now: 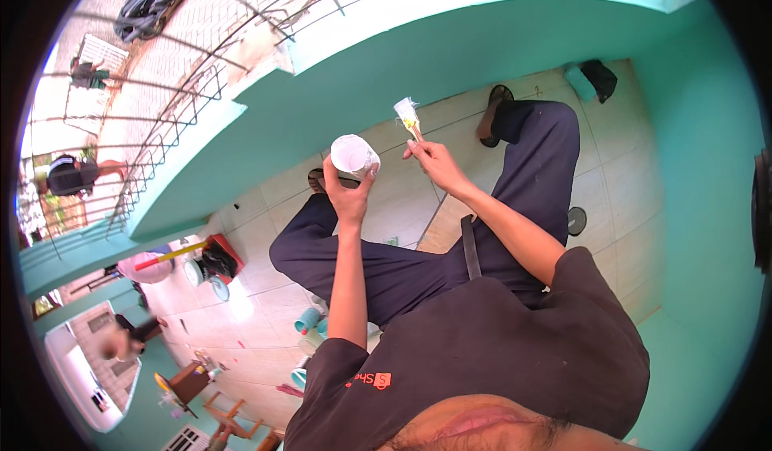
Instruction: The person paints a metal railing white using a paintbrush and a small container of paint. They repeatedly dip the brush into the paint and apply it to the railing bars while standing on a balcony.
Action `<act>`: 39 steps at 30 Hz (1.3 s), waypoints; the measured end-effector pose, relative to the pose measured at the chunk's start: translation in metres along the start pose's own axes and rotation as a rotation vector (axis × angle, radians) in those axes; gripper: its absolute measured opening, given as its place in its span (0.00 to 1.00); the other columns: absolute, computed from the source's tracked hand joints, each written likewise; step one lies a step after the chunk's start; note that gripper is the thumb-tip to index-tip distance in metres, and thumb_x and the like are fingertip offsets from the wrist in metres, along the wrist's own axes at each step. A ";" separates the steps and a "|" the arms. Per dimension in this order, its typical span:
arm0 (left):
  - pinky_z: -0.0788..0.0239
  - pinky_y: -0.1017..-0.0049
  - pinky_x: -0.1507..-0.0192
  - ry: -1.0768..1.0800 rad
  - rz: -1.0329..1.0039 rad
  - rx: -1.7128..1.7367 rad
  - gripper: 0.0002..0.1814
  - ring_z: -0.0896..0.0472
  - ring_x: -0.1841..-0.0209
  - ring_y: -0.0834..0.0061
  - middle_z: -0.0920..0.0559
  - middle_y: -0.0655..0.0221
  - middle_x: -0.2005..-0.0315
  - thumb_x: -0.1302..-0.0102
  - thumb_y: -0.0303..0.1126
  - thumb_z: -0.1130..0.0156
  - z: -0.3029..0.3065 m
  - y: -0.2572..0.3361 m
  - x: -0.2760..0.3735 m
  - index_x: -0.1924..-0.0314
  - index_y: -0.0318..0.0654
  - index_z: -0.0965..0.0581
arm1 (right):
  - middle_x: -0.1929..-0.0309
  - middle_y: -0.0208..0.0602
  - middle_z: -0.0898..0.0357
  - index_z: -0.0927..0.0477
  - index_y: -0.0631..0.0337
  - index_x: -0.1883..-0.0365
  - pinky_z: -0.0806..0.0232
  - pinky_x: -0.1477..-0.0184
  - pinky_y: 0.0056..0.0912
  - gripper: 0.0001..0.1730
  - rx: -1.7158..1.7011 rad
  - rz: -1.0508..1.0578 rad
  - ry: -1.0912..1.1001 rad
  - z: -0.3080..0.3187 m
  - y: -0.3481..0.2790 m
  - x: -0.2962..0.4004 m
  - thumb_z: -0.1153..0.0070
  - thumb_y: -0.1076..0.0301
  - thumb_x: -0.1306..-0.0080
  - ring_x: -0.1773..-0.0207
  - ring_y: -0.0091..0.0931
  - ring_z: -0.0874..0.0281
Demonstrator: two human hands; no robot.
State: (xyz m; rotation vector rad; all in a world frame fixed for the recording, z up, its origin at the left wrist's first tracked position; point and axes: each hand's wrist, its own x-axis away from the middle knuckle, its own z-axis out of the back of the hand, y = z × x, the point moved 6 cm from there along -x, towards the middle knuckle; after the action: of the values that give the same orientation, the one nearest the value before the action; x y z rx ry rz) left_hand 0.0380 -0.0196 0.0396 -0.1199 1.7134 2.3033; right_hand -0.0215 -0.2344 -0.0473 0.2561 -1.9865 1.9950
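Note:
My left hand (348,195) is wrapped around a white cup (354,154), whose open top faces the camera; its inside looks white, and how full it is cannot be told. To the right, my right hand (435,160) grips the handle of a small paintbrush (408,116). White, frayed bristles point up and away from me, with yellow near their base. Brush and cup are apart. Beyond both stands a low teal wall (338,95), which neither hand touches.
A tiled floor (392,210) lies below, with a brown board (439,225) between my legs. Teal containers (307,319) stand beside me at the left. Farther left are a red tray (232,252) and a person (129,336). A black bag (597,80) lies at the far right by the wall.

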 end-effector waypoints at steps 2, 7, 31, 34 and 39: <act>0.34 0.70 0.35 -0.020 0.017 0.060 0.36 0.21 0.42 0.71 0.19 0.67 0.47 0.46 0.25 0.17 -0.020 0.014 0.007 0.39 0.35 0.26 | 0.68 0.30 0.27 0.16 0.64 0.48 0.28 0.61 0.30 0.31 -0.230 -0.055 0.005 -0.001 0.005 -0.006 0.52 0.41 0.18 0.68 0.20 0.28; 0.34 0.69 0.35 -0.059 -0.003 0.050 0.37 0.21 0.42 0.71 0.21 0.66 0.46 0.47 0.23 0.19 -0.064 0.047 0.023 0.38 0.35 0.27 | 0.60 0.28 0.26 0.17 0.63 0.45 0.22 0.58 0.31 0.34 -0.609 -0.168 0.078 0.005 -0.010 -0.007 0.53 0.38 0.19 0.65 0.22 0.22; 0.31 0.69 0.36 0.081 -0.081 -0.090 0.38 0.21 0.42 0.71 0.22 0.66 0.45 0.46 0.21 0.19 -0.045 0.084 0.045 0.37 0.36 0.29 | 0.61 0.32 0.20 0.16 0.69 0.44 0.25 0.64 0.23 0.20 -0.312 0.132 -0.002 0.037 -0.055 0.018 0.46 0.58 0.18 0.64 0.19 0.18; 0.32 0.69 0.35 0.077 0.019 -0.011 0.38 0.21 0.42 0.70 0.22 0.66 0.46 0.46 0.22 0.19 -0.037 0.073 0.054 0.37 0.35 0.29 | 0.57 0.35 0.17 0.16 0.71 0.45 0.23 0.61 0.24 0.27 -0.429 0.017 -0.023 0.012 -0.035 0.015 0.49 0.51 0.17 0.59 0.22 0.15; 0.32 0.68 0.36 0.071 0.008 -0.046 0.40 0.22 0.41 0.69 0.24 0.65 0.45 0.48 0.24 0.17 -0.043 0.071 0.068 0.36 0.35 0.29 | 0.52 0.37 0.14 0.17 0.69 0.44 0.20 0.54 0.31 0.42 -0.594 -0.281 -0.162 -0.024 -0.018 0.024 0.57 0.33 0.20 0.53 0.23 0.14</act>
State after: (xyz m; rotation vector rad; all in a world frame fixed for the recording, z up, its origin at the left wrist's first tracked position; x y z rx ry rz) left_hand -0.0501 -0.0681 0.0777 -0.2065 1.6967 2.3720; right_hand -0.0356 -0.2088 -0.0227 0.5262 -2.3786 1.1828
